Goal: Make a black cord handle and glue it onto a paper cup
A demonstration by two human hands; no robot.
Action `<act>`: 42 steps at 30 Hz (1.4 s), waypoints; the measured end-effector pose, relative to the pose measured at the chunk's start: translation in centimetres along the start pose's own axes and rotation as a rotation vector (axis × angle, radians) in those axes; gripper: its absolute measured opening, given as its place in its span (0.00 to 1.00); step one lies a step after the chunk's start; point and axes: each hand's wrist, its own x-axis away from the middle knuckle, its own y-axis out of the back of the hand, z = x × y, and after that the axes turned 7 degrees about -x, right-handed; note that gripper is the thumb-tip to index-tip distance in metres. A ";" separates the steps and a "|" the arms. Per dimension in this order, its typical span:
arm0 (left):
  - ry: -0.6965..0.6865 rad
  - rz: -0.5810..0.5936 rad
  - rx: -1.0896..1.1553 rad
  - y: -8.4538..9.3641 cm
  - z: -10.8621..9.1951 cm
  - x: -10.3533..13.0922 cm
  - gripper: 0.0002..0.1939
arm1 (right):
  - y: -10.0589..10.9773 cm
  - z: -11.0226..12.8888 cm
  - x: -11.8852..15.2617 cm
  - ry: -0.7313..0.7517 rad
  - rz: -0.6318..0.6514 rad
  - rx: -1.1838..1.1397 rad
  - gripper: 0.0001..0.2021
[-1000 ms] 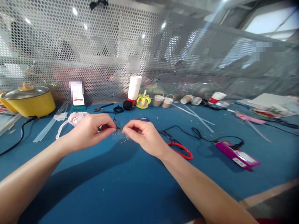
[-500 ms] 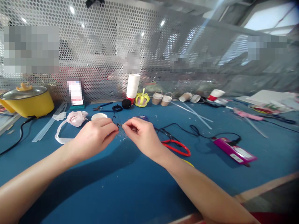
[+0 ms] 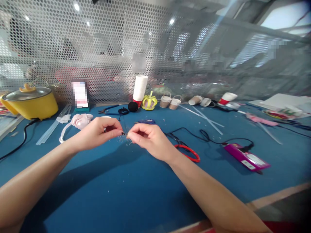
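Observation:
Above the blue table, my left hand [image 3: 100,133] and my right hand [image 3: 149,139] meet almost tip to tip. Each is closed in a pinch on a short bit of thin black cord [image 3: 124,133]; most of it is hidden by the fingers. Behind them lies a small coil of black cord [image 3: 123,111] beside a black ball [image 3: 132,106]. A pale pink fabric flower [image 3: 81,121] with a white ribbon rests just behind my left wrist. Beyond my right fingers is a flat dark blue object [image 3: 147,121]. Small pale scraps lie on the tabletop under the fingertips.
Pliers [image 3: 107,109], stacked paper cups [image 3: 141,89], a yellow crown-like ornament [image 3: 149,103] and small baskets [image 3: 165,101] line the mesh wall. On the left stands a yellow electric pot [image 3: 32,105]. To the right are a red ring [image 3: 188,153], a purple power strip [image 3: 246,157] and a pink glue gun [image 3: 261,119].
My left hand has turned slightly, its thumb now showing along the cord. The fingertips have come a little closer together. The whole view has shifted slightly.

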 end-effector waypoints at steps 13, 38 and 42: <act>-0.275 -0.219 -0.515 -2.7 -1.1 0.6 0.11 | -0.1 -1.4 -0.1 0.223 -0.105 0.540 0.07; -0.278 -0.252 -0.494 -2.4 -1.2 0.5 0.11 | 0.4 -1.2 -0.4 0.151 -0.145 0.435 0.07; -0.258 -0.234 -0.547 -0.9 -0.7 0.2 0.11 | 0.4 -0.8 -0.1 0.173 0.042 0.473 0.06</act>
